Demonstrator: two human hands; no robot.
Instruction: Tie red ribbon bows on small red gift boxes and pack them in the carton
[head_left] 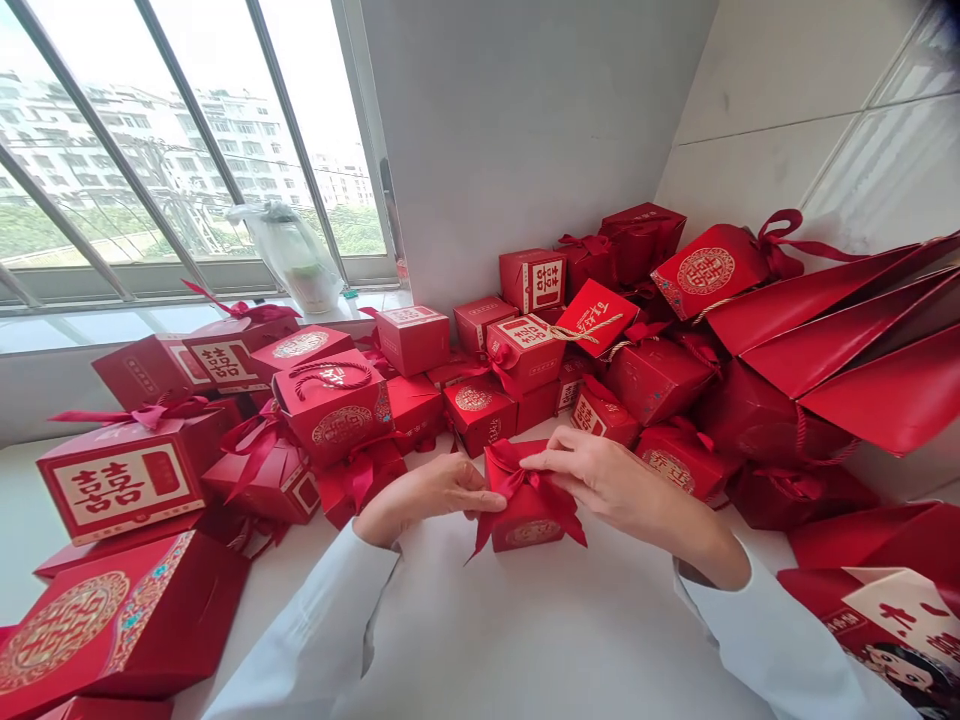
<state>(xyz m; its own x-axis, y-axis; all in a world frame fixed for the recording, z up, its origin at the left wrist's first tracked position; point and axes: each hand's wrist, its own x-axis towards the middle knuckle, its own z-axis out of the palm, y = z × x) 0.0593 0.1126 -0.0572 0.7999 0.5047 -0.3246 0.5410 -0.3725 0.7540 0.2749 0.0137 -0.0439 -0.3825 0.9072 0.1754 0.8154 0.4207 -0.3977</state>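
Note:
In the head view a small red gift box (525, 530) with a gold round emblem on its front stands on the white table. A red ribbon (531, 482) is tied in a bow on its top, its tails hanging over the front. My left hand (442, 490) reaches in from the left, thumb and fingers pinching the bow's left side. From the right, my right hand (600, 475) closes its fingertips on the ribbon's right side near the knot. The back of the box is partly hidden by my hands.
Many red gift boxes (124, 480) are piled left, behind and right. Red paper bags (847, 350) lean at the right. A cup in a plastic bag (292, 255) stands on the sill by the barred window. Part of the white table (510, 630) shows in front.

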